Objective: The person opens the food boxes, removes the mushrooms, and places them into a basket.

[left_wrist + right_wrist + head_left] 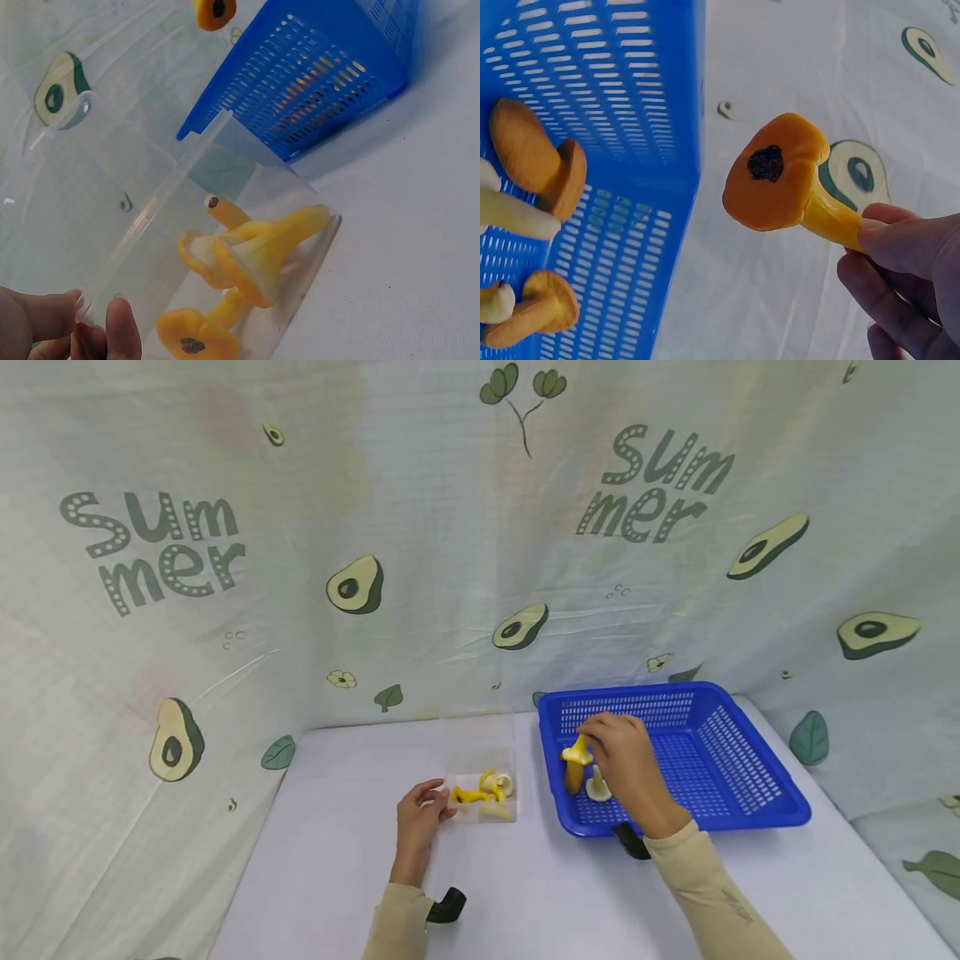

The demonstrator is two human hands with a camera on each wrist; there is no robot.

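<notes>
Here is the right hand (622, 762) up on the right of the scene, pinching a yellow trumpet-shaped toy mushroom (780, 196) by its stem, the dark-patched cap pointing away from the fingers. In the head view it overlaps the left end of a blue slotted plastic basket (686, 768); how high it hangs is hard to tell. By the basket's left side lie a brown mushroom with a thick stem (573, 778) and, just to its right, a white mushroom with a round cap (598, 788).

Over to the left, the left hand (418, 822) has its fingertips and thumb pinched on the edge of a clear plastic box (467, 815) standing on the white-covered table (337, 835). Inside, a loose heap of yellow mushrooms (266, 251) lies crosswise, with paler pieces among them.

The danger now? That grip takes only the slim stem, with the wide cap left unsupported; a slack pinch could let it twist and drop. Swing it low across the basket's left rim and the cap might catch. On the left, the box looks thin and light, so a tug on its edge could tip or drag it, and its tangled stems could hook one another during a lift.
</notes>
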